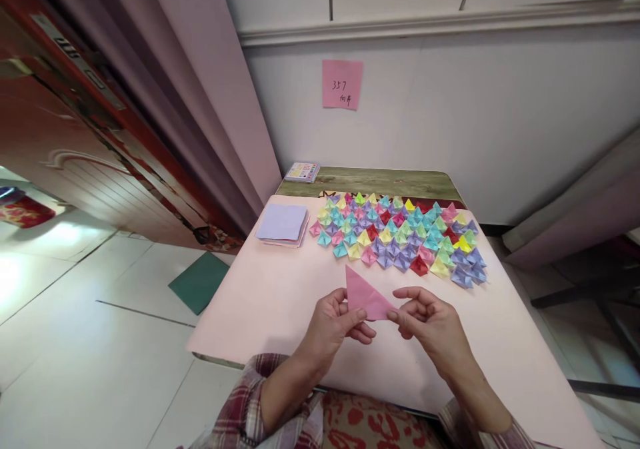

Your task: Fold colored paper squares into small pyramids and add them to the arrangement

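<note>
A pink sheet of origami paper (369,297), folded into a triangle, is held up above the near part of the table. My left hand (336,326) pinches its lower edge with the thumb in front and fingers behind. At the triangle's right corner, my right hand (431,319) grips the tip between thumb and fingers, its index finger raised. Beyond the hands lie many small folded paper boats (385,236) in rows, in blue, purple, pink, yellow, green and red. To their left is a stack of square paper (283,224) with a lilac sheet on top.
The table (240,302) has a pale pink cover and a green wood-grain strip at the back. A small packet (302,172) lies at its back left corner. A pink note (343,84) is stuck to the wall. A green square (199,282) lies on the floor at left.
</note>
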Demonstrator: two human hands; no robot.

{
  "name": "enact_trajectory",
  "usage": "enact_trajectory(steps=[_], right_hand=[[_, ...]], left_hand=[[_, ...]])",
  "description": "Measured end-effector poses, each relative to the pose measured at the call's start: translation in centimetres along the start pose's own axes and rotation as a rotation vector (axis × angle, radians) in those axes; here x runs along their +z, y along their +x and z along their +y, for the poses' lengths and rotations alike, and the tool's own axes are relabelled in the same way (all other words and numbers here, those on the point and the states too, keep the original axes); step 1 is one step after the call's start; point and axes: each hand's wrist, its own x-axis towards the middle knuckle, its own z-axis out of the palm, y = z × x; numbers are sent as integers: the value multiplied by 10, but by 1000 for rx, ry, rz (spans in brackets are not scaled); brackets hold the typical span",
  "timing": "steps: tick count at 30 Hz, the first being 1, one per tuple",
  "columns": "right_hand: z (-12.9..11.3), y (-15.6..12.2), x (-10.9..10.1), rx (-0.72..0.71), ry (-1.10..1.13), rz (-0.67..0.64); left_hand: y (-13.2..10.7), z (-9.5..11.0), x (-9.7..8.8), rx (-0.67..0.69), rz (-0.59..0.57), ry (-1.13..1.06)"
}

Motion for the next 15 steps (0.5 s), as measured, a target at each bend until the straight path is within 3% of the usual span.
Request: enact_trajectory(steps=[5, 10, 15], right_hand=[[-6, 4, -4, -63, 5, 48], [-1, 13, 8, -2, -61, -222], [3, 13, 21, -66, -45, -101]], left_hand=[[2, 0, -3, -18, -12, 34], [2, -4, -3, -68, -114, 56], [2, -4, -4, -61, -22, 56]])
